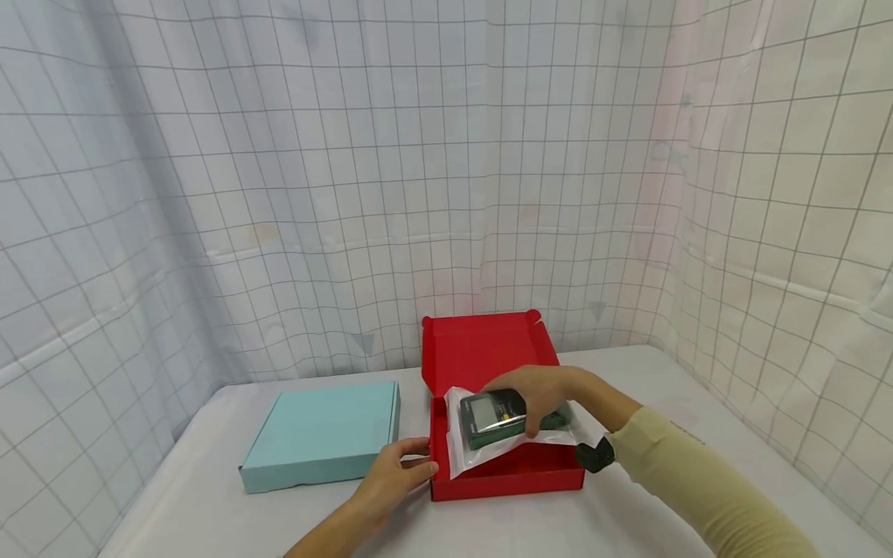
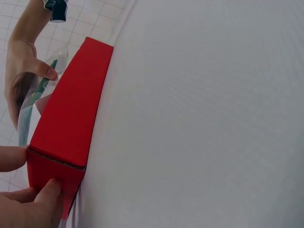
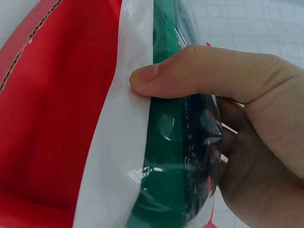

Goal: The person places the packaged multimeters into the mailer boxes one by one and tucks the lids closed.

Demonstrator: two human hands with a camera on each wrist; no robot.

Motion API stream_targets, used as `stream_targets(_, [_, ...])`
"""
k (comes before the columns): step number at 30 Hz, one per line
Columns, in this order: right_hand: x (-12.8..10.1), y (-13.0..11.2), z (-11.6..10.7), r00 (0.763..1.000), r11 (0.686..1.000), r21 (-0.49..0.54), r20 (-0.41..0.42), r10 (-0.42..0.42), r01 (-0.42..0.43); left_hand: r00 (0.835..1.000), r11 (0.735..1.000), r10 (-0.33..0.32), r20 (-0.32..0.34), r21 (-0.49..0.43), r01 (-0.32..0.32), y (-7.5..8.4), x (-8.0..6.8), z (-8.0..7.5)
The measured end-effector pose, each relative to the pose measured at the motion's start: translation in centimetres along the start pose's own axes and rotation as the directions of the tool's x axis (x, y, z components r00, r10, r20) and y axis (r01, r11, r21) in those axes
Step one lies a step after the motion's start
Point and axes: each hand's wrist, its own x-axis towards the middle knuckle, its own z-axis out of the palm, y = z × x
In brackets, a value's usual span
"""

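a person's two hands work at an open red box (image 1: 507, 473) on a white table (image 1: 670, 527), seen from a head camera looking down. the box lid (image 1: 488, 350) stands up at the back, and walls of white cloth with a grid pattern (image 1: 279, 194) hang behind and to both sides.

the right hand (image 1: 533, 395) grasps a dark green calculator (image 1: 491, 418) sealed in a clear plastic bag (image 1: 481, 457). the wrist view shows the thumb (image 3: 190, 71) pressed on one face of the bagged calculator and the fingers curled around the far side. the bag hangs tilted over the box opening, one edge lapping the front left of the box; it cannot be told whether the bag yet touches the box floor.

the left hand (image 1: 394, 473) rests at the box's front left corner, fingers loosely straight against the outer wall, with a thumb (image 2: 47, 190) on the near face of the box, steadying it rather than gripping.

a flat, closed light blue box (image 1: 321, 434) lies just to the left of the red one, near the left hand but apart from it.

judging by this, the work is in its middle part: the red box is open and steadied, and the calculator is over it in hand. what remains would be letting go of the bag with it lying flat inside, and folding the lid down.
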Motion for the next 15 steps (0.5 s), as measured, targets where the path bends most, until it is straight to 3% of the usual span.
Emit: stream_targets(15, [1.2,-0.8,1.2,0.998,0.999,0.009,0.022,-0.051,0.051,1.0,1.0,-0.022,0.009,0.01,0.022,0.3,0.2,-0.2])
